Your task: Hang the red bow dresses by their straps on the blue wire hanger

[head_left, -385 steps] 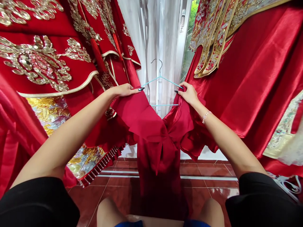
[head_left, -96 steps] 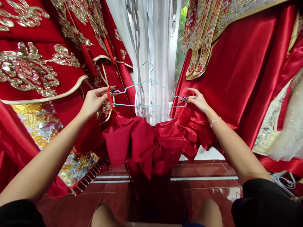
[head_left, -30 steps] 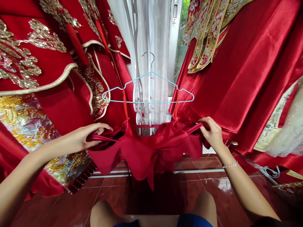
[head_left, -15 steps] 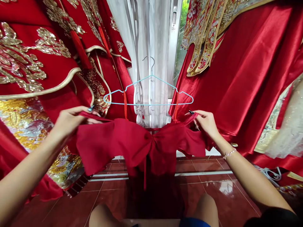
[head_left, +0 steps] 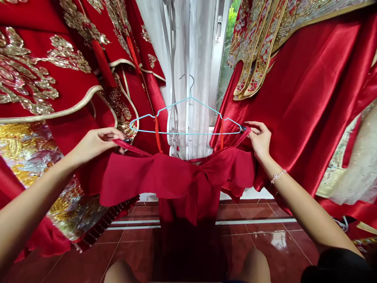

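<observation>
Our left hand (head_left: 97,144) pinches the left strap (head_left: 132,147) of a red dress (head_left: 182,184), fingers and thumb closed on it, just below the left end of a pale blue wire hanger (head_left: 176,132). Our right hand (head_left: 259,139), a thin bracelet (head_left: 278,176) on its wrist, clamps the right strap (head_left: 238,135) just beside the hanger's right tip. Two orange ribbon loops (head_left: 157,135) drop from the hanger's shoulders toward the dress. The dress stretches between our hands beneath the hanger, its ruffled top spread wide and its long skirt falling in shadow toward the red tile floor (head_left: 265,232). A sheer white curtain (head_left: 203,59) hangs behind the hanger, beside a window frame (head_left: 219,39). Gold-embroidered red robes (head_left: 38,78) crowd in on the left, and a red satin robe (head_left: 294,110) hangs on the right.
</observation>
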Available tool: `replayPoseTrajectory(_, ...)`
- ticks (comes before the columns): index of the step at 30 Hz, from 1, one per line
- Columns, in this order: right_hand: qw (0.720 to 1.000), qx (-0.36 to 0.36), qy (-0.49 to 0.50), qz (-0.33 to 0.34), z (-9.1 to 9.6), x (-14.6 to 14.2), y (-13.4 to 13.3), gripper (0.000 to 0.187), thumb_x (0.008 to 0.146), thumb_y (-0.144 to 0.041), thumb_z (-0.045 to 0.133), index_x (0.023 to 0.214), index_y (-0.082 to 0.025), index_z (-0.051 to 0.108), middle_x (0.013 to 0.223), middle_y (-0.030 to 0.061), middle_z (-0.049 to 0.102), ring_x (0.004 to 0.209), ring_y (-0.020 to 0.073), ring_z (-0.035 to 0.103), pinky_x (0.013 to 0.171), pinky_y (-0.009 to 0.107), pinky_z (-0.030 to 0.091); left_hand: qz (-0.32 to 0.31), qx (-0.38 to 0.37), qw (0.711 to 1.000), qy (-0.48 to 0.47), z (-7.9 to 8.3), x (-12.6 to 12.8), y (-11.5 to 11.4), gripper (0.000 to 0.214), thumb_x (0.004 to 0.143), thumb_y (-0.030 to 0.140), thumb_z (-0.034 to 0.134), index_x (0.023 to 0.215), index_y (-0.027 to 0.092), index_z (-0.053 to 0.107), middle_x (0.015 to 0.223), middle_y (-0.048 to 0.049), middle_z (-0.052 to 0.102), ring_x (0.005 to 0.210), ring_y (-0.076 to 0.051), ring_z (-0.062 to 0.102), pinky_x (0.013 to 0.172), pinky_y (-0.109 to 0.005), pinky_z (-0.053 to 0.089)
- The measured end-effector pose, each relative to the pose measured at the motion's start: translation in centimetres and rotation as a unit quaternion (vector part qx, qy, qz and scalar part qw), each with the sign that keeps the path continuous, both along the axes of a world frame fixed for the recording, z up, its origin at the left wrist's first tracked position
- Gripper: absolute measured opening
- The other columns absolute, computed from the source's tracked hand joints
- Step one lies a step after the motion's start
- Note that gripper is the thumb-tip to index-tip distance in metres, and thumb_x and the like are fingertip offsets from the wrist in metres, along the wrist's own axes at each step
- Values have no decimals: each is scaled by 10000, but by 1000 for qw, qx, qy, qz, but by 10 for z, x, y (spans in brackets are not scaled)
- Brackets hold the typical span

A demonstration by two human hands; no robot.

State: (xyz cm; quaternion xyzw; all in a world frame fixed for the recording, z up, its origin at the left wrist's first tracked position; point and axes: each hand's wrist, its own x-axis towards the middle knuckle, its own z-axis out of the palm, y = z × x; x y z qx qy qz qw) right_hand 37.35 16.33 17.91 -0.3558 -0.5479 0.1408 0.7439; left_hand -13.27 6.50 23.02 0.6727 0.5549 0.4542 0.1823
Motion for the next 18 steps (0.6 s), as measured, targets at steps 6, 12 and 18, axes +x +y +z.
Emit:
replayPoseTrajectory(6,997,28,-65,-2,10,4,14,336,674,-280,741,993,-241,641,903,31,733,788,198,717,710,333,595,-86,34,976,199,10,-16,11,294,646,376,701,842,197,576,734,18,603,642,-114,559,635,-220,472)
replayPoseTrajectory(12,996,51,-70,0,12,-2,21,295,690,-288,746,962,-248,638,999,47,733,791,183,698,722,339,591,8,123,992,-8,-2,16,-1,383,649,330,723,941,204,510,751,37,551,539,-104,516,488,-223,456)
replayPoseTrajectory(18,998,30,-56,25,17,-6,11,298,696,-264,772,956,-246,627,985,61,726,769,148,668,728,289,557,70,59,992,-87,-1,28,-6,340,690,405,808,761,169,574,454,63,535,361,-87,463,381,-183,373)
